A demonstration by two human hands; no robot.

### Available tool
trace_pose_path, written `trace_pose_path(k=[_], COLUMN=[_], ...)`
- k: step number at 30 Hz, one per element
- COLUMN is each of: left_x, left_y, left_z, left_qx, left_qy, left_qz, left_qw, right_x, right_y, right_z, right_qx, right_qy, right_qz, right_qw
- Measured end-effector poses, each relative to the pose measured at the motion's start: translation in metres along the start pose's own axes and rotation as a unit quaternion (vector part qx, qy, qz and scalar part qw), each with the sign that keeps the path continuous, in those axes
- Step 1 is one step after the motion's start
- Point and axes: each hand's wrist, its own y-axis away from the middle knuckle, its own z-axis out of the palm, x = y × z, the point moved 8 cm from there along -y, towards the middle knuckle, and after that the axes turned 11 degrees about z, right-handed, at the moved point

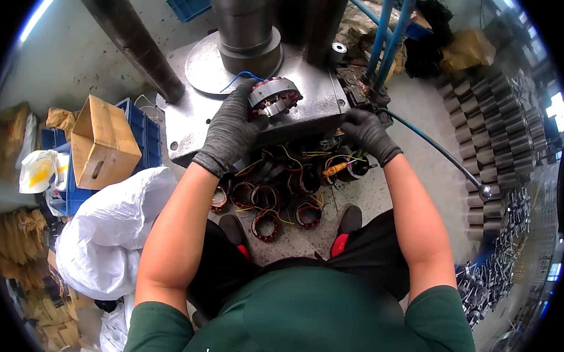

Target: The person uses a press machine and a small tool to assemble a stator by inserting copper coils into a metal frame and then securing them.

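a person's gloved left hand [230, 131] grips a red-wound stator [275, 95] by its left side, above the front of the steel press bed [193, 125]. the gloved right hand [367, 134], fingers curled, is at the bed's right front corner, apart from the stator; whether it pinches anything cannot be told. more wound rings [266, 237] lie below the bed's front edge.

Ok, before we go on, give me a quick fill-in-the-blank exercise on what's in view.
1. The wound metal ring is held in the person's ____ hand.
2. The wire looping from that ring is coloured ____.
3. The big bag below the cardboard box is ____.
4. The rod with a ball knob lies toward the picture's ____ side.

Missing words: left; blue; white; right.
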Motion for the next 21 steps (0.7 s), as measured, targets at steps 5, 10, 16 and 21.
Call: trace_pose_path(k=[5,10,16,21], left_x=[0.018,0.011,0.024,0.015], left_y=[0.01,0.011,0.01,0.012], left_z=[-0.018,-0.022,-0.02,-0.024], left_qx=[-0.017,0.035,0.004,0.01], left_qy=[-0.022,-0.05,-0.124,-0.148], left_qz=[0.004,0.033,0.055,0.044], left_qw=[1.0,0.998,0.991,0.988], right_x=[0.061,0.113,0.155,0.051], right_y=[0.04,0.025,0.021,0.044], right_z=[0.09,0.164,0.19,0.149], right_qx=[-0.094,-0.18,-0.12,-0.156], right_qy=[0.19,0.264,0.251,0.313], right_qz=[-0.019,0.014,0.108,-0.057], right_qw=[0.977,0.947,0.954,0.935])
